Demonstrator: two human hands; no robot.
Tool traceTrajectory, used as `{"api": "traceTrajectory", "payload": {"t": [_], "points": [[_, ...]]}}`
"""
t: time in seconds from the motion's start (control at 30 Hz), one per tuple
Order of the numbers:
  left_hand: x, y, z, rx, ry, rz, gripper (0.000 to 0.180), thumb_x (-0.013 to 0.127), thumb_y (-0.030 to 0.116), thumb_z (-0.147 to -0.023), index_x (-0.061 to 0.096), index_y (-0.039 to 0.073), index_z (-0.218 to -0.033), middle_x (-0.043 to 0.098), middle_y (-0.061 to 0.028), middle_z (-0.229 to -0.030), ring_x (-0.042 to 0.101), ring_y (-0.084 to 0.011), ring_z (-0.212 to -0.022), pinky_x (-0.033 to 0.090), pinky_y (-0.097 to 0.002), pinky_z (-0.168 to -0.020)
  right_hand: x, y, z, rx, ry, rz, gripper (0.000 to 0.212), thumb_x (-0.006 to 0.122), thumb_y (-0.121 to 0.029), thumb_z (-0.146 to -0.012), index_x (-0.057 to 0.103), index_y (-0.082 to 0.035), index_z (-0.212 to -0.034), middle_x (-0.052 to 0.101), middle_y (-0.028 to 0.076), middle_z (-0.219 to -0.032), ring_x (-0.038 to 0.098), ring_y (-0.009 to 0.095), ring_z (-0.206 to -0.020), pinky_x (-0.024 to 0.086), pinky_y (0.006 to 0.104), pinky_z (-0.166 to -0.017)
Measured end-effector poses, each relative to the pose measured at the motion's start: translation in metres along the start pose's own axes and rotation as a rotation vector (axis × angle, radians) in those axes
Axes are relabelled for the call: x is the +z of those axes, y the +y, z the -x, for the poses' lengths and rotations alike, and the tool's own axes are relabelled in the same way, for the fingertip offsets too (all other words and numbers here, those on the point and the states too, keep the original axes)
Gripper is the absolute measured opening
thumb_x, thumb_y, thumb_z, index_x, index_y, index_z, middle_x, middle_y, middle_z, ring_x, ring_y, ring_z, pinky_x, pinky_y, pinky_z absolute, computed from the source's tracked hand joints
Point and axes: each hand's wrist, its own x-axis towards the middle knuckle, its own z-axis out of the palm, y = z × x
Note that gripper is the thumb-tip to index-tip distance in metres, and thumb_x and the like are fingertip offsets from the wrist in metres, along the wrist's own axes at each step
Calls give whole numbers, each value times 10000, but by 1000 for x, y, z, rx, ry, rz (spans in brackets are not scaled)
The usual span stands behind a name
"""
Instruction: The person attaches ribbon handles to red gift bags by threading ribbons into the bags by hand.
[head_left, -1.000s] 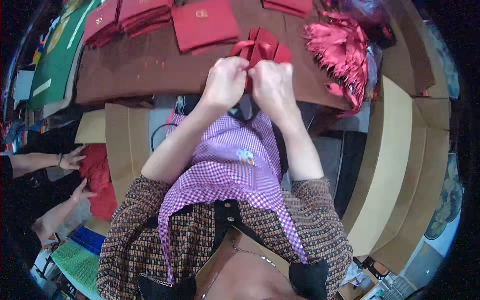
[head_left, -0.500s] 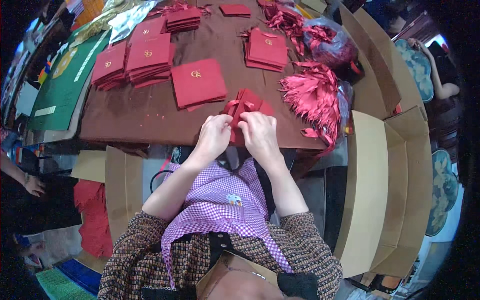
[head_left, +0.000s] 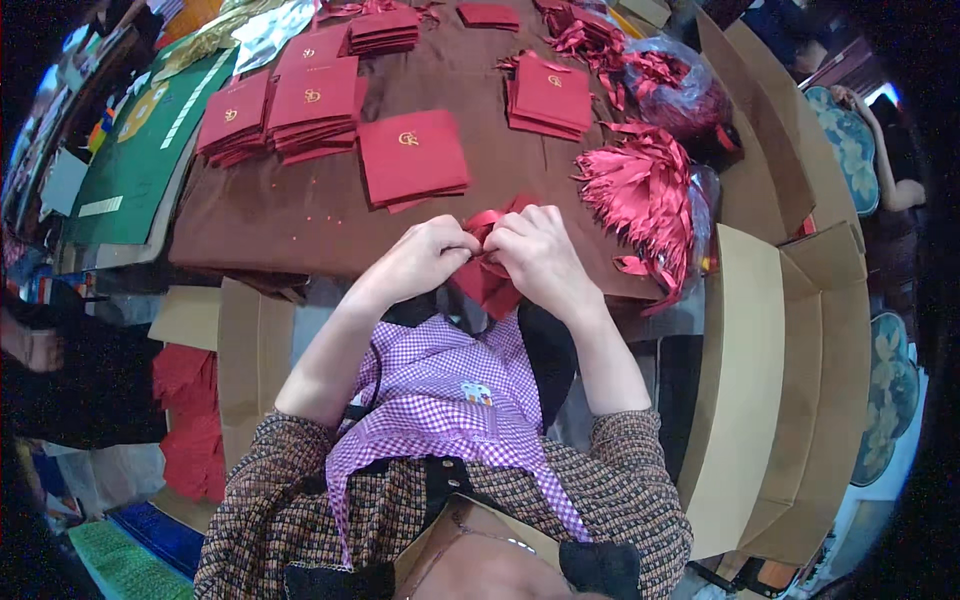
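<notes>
At the near edge of the desk (head_left: 300, 215), which is covered in brown cloth, both hands meet over a red folded card with a ribbon (head_left: 487, 280); the left hand (head_left: 428, 257) is curled, its fingers pinched on the ribbon at the card's top; the right hand (head_left: 540, 250) is likewise closed, fingertips gripping the same ribbon just beside the left; the card hangs partly over the desk edge, above a purple checked apron (head_left: 450, 390). Beyond the card lies a single stack of red cards (head_left: 413, 160); further beyond and to its left sit more red stacks (head_left: 290, 105); to the card's right a heap of shiny red ribbons (head_left: 645, 195) rests near brown cardboard boxes (head_left: 760, 360).
</notes>
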Motion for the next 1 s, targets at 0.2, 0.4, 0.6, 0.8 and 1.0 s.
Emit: {"api": "traceTrajectory", "payload": {"t": [0.2,0.4,0.6,0.8,1.0], "points": [[-7,3,-2,128,-86,-51,91,595,79,-775,632,2,-806,515,-123,-781,533,-267,-789,447,-369,-721,2,0,1,-50,21,-30,118,657,-83,-700,577,-98,-786,563,17,-805,520,209,-802,372,356,-793],[5,-4,3,146,-42,-1,83,577,44,-785,558,-34,-761,496,-134,-779,517,-270,-771,435,-359,-701,-2,-1,2,-83,-65,-40,70,633,-118,-728,582,-120,-777,560,1,-774,517,207,-782,364,355,-788],[6,-21,3,146,-1,68,105,564,81,-810,546,-18,-780,504,-108,-753,532,-214,-734,439,-323,-673,-10,4,-4,-131,-254,-30,60,559,-105,-778,609,-133,-761,585,27,-739,540,231,-742,378,371,-734],[-36,-48,6,-407,337,688,152,559,152,-889,616,11,-874,562,-12,-747,472,-68,-609,394,-224,-519,-19,13,4,-48,-323,-109,27,603,-102,-778,628,-96,-772,615,17,-736,542,211,-751,374,336,-803],[-38,-54,10,-371,544,868,171,556,136,-902,622,-21,-883,578,-38,-749,499,-90,-600,435,-230,-537,-13,24,6,60,-260,-173,51,600,-111,-804,626,-68,-806,619,57,-727,581,217,-772,367,336,-822]]}}
